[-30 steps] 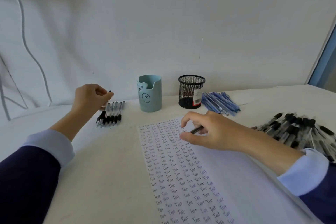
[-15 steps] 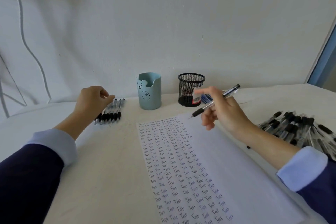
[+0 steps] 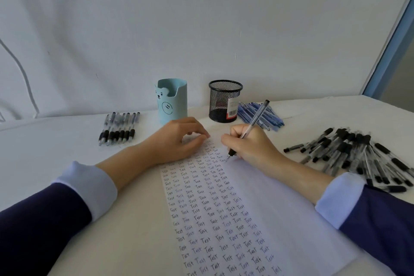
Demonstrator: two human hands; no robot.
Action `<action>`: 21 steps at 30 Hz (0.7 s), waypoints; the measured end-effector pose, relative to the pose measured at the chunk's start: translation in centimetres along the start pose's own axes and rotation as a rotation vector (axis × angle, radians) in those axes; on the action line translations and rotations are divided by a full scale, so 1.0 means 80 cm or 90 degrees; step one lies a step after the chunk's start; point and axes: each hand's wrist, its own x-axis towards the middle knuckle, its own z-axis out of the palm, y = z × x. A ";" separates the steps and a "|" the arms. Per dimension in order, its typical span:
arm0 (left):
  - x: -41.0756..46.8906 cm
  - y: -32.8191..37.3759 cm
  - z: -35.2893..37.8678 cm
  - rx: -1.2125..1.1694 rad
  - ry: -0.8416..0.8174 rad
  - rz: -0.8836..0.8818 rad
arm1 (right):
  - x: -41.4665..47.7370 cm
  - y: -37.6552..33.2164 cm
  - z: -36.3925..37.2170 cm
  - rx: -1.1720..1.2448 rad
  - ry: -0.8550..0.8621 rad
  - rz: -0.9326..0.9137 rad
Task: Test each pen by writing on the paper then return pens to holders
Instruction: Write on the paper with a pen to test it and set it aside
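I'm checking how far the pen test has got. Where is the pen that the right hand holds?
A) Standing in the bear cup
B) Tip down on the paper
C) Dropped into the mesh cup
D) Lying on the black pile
B: the right hand grips the pen in a writing hold, with its tip down on the paper.

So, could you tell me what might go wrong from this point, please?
The left hand rests on written words at the top of the paper; any wet ink there might smear. The right sleeve lies close beside the loose pile of pens; a sweep of that arm could scatter them.
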 end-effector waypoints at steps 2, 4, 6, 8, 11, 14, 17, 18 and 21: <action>-0.002 -0.001 0.002 -0.020 -0.022 -0.027 | 0.001 0.002 0.003 -0.003 0.013 -0.016; -0.003 -0.003 0.004 -0.024 -0.037 -0.046 | 0.002 0.004 0.005 0.002 0.011 -0.027; -0.002 -0.003 0.005 -0.031 -0.036 -0.050 | 0.001 0.006 0.006 0.006 0.004 -0.035; -0.002 -0.002 0.005 -0.037 -0.034 -0.055 | 0.001 0.007 0.005 0.007 -0.001 -0.035; -0.002 -0.003 0.006 -0.038 -0.034 -0.060 | 0.001 0.006 0.005 0.007 -0.010 -0.038; -0.003 -0.003 0.006 -0.038 -0.042 -0.068 | 0.000 0.006 0.006 -0.001 -0.020 -0.035; -0.004 -0.001 0.006 -0.037 -0.041 -0.068 | 0.001 0.006 0.005 0.003 -0.013 -0.034; -0.003 -0.001 0.006 -0.038 -0.041 -0.069 | 0.002 0.007 0.005 0.003 -0.010 -0.033; -0.003 -0.001 0.005 -0.036 -0.046 -0.073 | 0.002 0.007 0.005 0.001 -0.014 -0.030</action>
